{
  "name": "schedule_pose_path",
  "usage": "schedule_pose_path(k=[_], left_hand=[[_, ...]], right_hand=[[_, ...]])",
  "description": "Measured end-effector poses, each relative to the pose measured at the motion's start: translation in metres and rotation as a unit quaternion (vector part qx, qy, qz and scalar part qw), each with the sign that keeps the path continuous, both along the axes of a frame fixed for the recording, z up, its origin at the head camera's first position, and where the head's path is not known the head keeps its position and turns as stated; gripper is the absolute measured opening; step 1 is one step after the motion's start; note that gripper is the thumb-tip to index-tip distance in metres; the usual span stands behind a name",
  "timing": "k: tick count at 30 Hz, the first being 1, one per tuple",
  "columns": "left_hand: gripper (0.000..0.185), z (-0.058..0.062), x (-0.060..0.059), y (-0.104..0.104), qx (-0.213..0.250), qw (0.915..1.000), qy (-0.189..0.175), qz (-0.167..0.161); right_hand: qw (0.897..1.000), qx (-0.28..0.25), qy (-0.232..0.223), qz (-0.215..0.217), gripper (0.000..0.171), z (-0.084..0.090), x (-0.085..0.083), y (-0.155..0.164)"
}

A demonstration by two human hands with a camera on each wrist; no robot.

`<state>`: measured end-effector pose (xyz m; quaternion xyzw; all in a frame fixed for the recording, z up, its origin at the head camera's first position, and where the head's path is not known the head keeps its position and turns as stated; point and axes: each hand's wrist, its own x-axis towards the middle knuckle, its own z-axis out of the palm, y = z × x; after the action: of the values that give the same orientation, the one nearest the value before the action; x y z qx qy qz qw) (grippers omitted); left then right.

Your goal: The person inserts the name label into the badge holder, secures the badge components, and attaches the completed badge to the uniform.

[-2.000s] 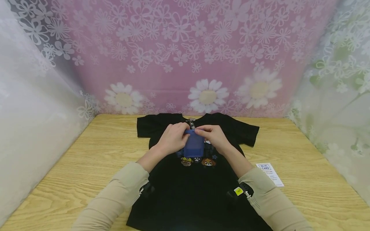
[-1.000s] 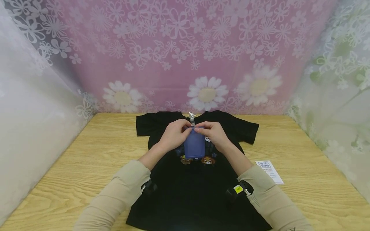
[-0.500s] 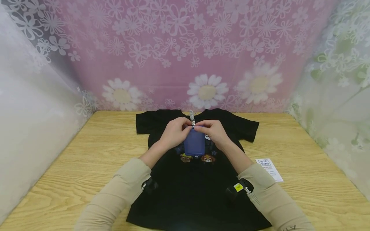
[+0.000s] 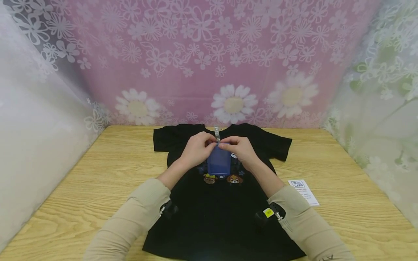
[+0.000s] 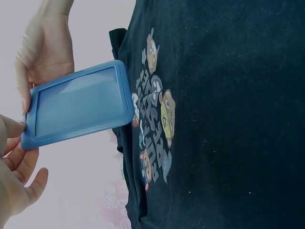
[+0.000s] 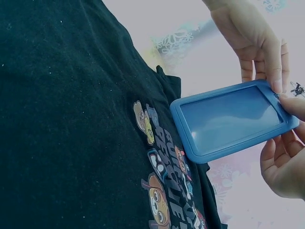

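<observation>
left hand (image 4: 195, 149) pinches blue badge holder (image 4: 219, 161) top | right hand (image 4: 241, 150) pinches same edge | risk: holder slips onto black T-shirt (image 4: 225, 210); metal clip (image 4: 216, 132) at 12 o'clock snags collar

Both hands (image 4: 196, 150) (image 4: 241, 150) pinch a blue badge holder (image 4: 219, 162) (over a black T-shirt (image 4: 215, 214)).

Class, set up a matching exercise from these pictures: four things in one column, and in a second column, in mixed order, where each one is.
Things:
1. blue card holder
2. black T-shirt
3. white ID card
4. metal clip

Places:
A. spread flat on the wooden table
B. on bare wood beside the right sleeve
C. pinched at its top edge by left hand and right hand
D. just above the holder's top edge, at the shirt's neckline

Pairs: 1-C, 2-A, 3-B, 4-D
</observation>
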<state>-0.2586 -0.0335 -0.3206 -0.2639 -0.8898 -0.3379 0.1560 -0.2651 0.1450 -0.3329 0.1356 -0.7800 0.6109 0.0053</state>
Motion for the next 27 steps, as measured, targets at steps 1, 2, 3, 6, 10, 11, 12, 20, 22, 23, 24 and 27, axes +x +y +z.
schedule_pose_path(k=[1, 2, 3, 6, 10, 11, 12, 20, 22, 23, 24, 27], left_hand=[[0.014, 0.0, 0.0002, 0.0001, 0.0, 1.0, -0.003, 0.001], [0.014, 0.0002, 0.0002, 0.0005, 0.001, 1.0, -0.005, 0.002], [0.014, 0.0002, 0.0002, 0.0009, 0.001, 1.0, -0.007, 0.003], [0.014, -0.0004, 0.0003, 0.002, 0.0, 0.9999, -0.01, 0.003], [0.013, -0.0006, 0.0007, 0.0032, -0.001, 1.0, -0.01, -0.002], [0.013, -0.0003, 0.0008, 0.0035, 0.0, 1.0, -0.009, -0.003], [0.013, -0.0001, 0.0005, 0.0039, 0.0, 1.0, -0.01, -0.003], [0.013, -0.0019, -0.0021, 0.0037, 0.004, 0.9999, -0.016, 0.002], [0.012, -0.0022, -0.0027, 0.0036, 0.005, 0.9999, -0.011, 0.004], [0.012, -0.0024, -0.0031, 0.0036, 0.006, 0.9999, -0.008, 0.005], [0.012, -0.0024, -0.0034, 0.0037, 0.007, 0.9999, -0.003, 0.007], [0.011, -0.0021, -0.0038, 0.0041, 0.006, 0.9997, 0.016, 0.017]], right_hand=[[1.0, 0.002, 0.0, -0.001, 0.029, -0.0002, 0.0002, 0.0], [1.0, 0.003, 0.001, -0.003, 0.029, -0.0004, 0.0001, 0.0004], [1.0, 0.004, 0.0, -0.003, 0.028, -0.0007, 0.0001, 0.001], [1.0, 0.009, 0.003, -0.002, 0.028, -0.0013, 0.0005, 0.0026], [1.0, 0.014, 0.009, 0.002, 0.027, -0.001, 0.0013, 0.0047], [1.0, 0.015, 0.011, 0.003, 0.027, -0.0009, 0.0014, 0.0052], [1.0, 0.015, 0.011, 0.003, 0.027, -0.0006, 0.0016, 0.0055], [1.0, 0.013, 0.017, -0.004, 0.025, -0.0017, 0.0019, 0.0035], [0.999, 0.017, 0.028, -0.007, 0.025, -0.0023, 0.0017, 0.0025], [0.999, 0.018, 0.034, -0.008, 0.024, -0.0026, 0.0015, 0.002], [0.999, 0.021, 0.041, -0.01, 0.023, -0.003, 0.0014, 0.0013], [0.997, 0.031, 0.063, -0.015, 0.022, -0.0042, 0.001, -0.0006]])
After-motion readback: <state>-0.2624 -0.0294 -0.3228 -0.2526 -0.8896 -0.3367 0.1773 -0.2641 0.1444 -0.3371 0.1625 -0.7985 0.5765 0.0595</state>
